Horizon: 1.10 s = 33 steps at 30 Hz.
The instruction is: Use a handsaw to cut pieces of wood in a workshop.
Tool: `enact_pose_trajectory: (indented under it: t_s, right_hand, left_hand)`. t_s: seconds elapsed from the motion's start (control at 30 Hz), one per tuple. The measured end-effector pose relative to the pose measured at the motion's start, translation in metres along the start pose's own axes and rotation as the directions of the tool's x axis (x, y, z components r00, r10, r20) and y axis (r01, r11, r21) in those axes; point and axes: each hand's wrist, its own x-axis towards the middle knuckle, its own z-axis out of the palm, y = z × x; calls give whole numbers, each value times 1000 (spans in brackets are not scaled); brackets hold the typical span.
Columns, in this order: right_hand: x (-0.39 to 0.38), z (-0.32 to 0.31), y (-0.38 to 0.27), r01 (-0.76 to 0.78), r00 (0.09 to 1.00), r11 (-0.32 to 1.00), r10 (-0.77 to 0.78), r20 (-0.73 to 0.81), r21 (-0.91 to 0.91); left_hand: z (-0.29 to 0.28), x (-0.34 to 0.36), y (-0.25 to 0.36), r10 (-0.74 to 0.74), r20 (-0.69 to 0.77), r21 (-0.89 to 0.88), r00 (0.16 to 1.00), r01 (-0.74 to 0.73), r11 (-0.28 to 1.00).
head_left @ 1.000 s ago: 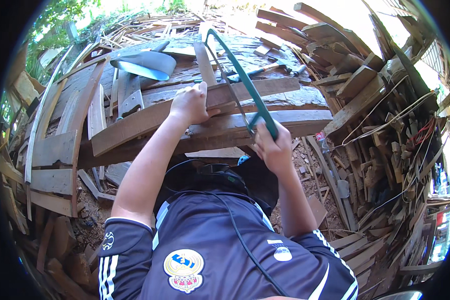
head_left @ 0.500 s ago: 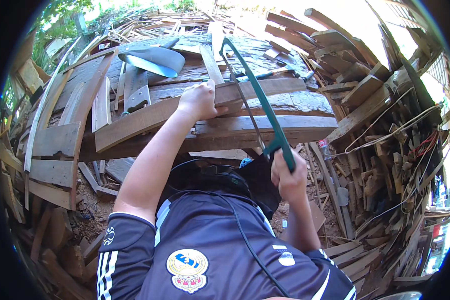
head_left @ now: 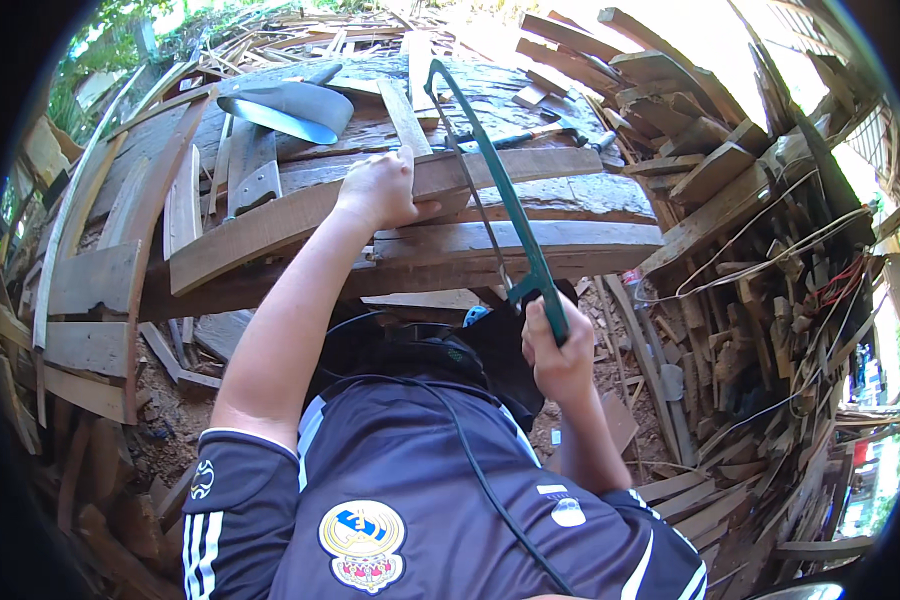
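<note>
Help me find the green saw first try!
Look for the big wooden bench in the upper middle. Over it, the left hand grips a long board. Crossing that board is the saw, in the right hand: its green, bow-shaped frame stands out from the brown wood.

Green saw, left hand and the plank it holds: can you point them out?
Green saw (head_left: 511, 202), head view: middle of its frame.
Left hand (head_left: 376, 189), head view: back of the hand.
Plank (head_left: 437, 175), head view: face beside the hand.
</note>
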Motion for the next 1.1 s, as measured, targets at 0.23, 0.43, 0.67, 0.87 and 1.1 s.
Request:
enact_pose_trajectory:
  t_s: [0.23,0.43,0.67,0.87,1.1]
  right_hand:
    - [112,32,12,88,996,996,-88,33,15]
    - [76,18,-14,79,994,991,-70,83,-108]
    - [15,-8,-19,-117,992,989,112,53,95]
    - [117,28,4,-56,995,990,44,88,131]
    - [18,-7,-11,-13,999,999,16,51,-48]
  left_hand:
    - [6,-6,4,-2,-38,-1,999,2,1000]
    - [4,2,-1,-14,-13,-49,1000,14,999]
    - [6,1,2,6,-54,20,999,-5,1000]
    - [7,2,2,-15,-99,-57,995,9,998]
    - [5,6,-5,-58,61,-105,996,65,992]
